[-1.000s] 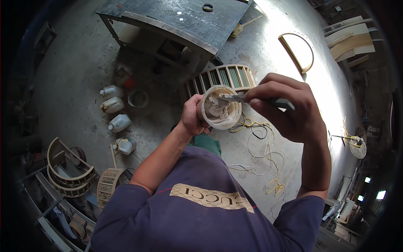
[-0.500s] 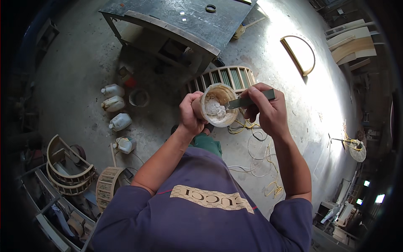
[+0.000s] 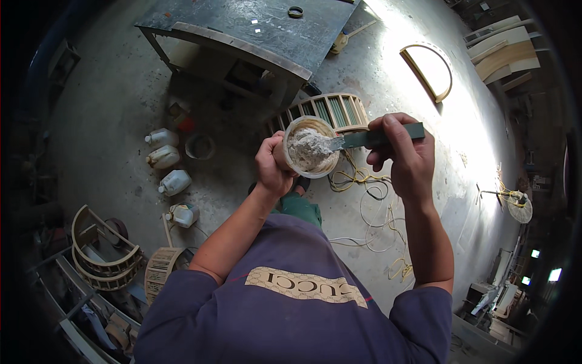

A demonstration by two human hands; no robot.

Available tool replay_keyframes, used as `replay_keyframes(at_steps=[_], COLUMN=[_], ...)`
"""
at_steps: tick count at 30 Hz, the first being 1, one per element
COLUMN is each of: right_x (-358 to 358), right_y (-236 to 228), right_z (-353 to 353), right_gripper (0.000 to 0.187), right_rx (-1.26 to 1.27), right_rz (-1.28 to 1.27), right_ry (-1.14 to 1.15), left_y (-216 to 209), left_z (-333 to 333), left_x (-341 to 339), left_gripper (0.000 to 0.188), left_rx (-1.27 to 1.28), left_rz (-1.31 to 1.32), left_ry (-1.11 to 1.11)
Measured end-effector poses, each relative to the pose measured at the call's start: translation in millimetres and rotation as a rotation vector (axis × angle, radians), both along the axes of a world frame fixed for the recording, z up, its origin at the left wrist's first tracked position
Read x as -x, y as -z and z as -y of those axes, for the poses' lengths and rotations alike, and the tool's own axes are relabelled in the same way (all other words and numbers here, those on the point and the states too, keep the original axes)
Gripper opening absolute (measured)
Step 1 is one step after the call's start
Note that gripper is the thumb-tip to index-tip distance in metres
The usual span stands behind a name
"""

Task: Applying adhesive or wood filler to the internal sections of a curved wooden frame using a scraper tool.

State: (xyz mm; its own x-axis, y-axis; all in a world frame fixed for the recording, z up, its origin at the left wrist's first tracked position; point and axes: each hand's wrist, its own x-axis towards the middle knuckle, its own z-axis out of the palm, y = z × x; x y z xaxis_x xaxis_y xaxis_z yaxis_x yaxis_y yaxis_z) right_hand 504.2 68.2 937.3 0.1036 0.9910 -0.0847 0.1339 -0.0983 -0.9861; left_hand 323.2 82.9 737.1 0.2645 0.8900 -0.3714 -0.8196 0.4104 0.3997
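My left hand (image 3: 274, 164) is wrapped round a plastic tub (image 3: 288, 162), tilted so that its mouth faces me. Inside lies a lumpy, whitish powder or paste (image 3: 310, 147), heaped toward the far part of the tub. My right hand (image 3: 407, 148) grips the dark green handle of a putty knife (image 3: 379, 138) between thumb and fingers. Its blade reaches over the tub's right rim, and the tip is in the pale stuff, which coats it. Below the tub, a curved wooden frame with slats (image 3: 330, 110) lies on the floor.
A dark-topped workbench (image 3: 254, 36) stands ahead. Several plastic jugs (image 3: 174, 182) line the floor at left, beside curved wooden frames (image 3: 103, 249). Yellow and white cables (image 3: 364, 182) trail on the floor at right. A half-round wooden frame (image 3: 427, 73) lies farther right.
The putty knife and my right hand have moved right and slightly up. The pale stuff is now heaped higher round the blade. My left hand still holds the tub, shifted slightly left.
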Motion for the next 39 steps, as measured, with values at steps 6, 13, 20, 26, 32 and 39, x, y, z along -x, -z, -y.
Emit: replay_keyframes(at_steps=[6,13,20,26,32,39], right_x=[3,10,27,25,18,13], right_y=[-36,-61,-29,-23,-39,-43], right_z=[0,-6,-24,-28,-28,-50], right_gripper=[0.032,0.015,0.015,0.008,0.023,0.007], right_rx=[-0.128,-0.330,-0.515,-0.374,-0.071,-0.496], right_rz=[0.156,0.533,0.707,0.585,0.328,0.640], right_ry=[-0.096,-0.362,-0.853,-0.799,-0.406,-0.829], left_y=[-12,-24,-10,-26,0,-30], left_z=[-3,-3,-11,-13,-21,-24], left_x=[-1,0,2,3,6,2], left_gripper=[0.026,0.051,0.054,0.056,0.060,0.061], left_rx=[-0.017,-0.058,-0.049,-0.060,-0.047,0.052], left_rz=[0.021,0.108,0.229,0.183,0.127,0.110], left_ry=[0.030,0.066,0.141,0.172,0.288,0.372])
